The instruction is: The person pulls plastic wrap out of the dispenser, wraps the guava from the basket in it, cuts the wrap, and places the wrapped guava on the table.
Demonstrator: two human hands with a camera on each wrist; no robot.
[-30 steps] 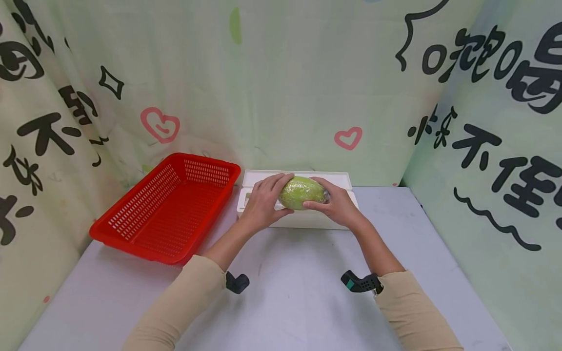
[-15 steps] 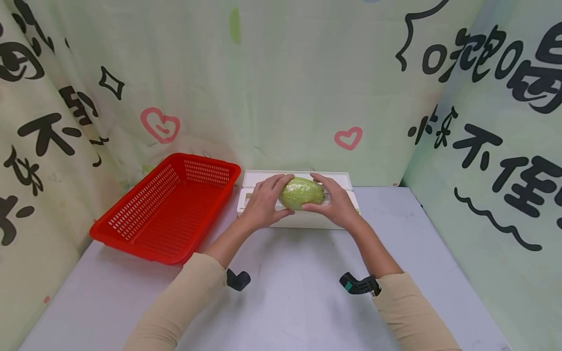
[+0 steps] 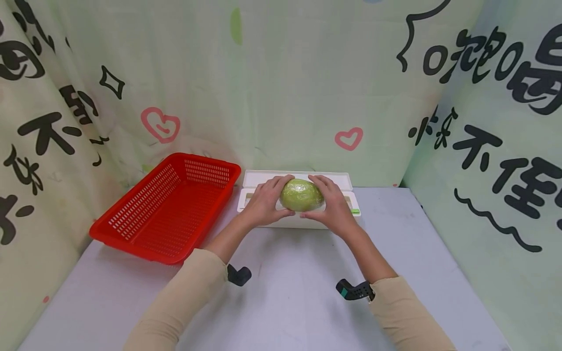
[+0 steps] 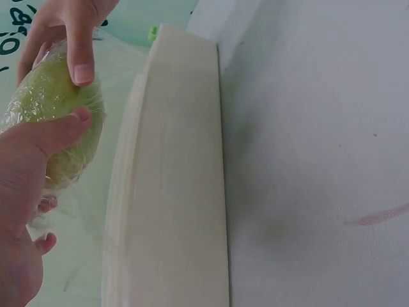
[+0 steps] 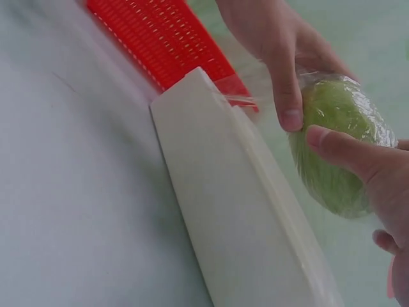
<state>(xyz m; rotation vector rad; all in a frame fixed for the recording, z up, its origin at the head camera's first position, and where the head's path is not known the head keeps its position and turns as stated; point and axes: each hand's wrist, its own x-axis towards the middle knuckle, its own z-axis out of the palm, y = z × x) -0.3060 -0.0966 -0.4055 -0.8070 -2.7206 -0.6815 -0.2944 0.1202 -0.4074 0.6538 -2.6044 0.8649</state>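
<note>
While the left hand [image 3: 265, 201] is gripping an oval green object wrapped in clear film [image 3: 301, 195] at its nine o'clock, the right hand [image 3: 335, 204] is gripping its three o'clock, holding it above a white rectangular box [image 3: 303, 223].

Left arm [image 3: 226, 239] is extended from lower left of the head view, right arm [image 3: 371, 251] from lower right; both are angled inward, sleeves [image 3: 190, 295] pushed short of the wrists. Left hand [image 3: 265, 202] and right hand [image 3: 333, 204] are held facing each other near centre, in a two-handed grip, fingers bent. Thumbs [image 4: 59, 132] are set lower, pointed inward. Right hand is seen upper left in the left wrist view.
</note>
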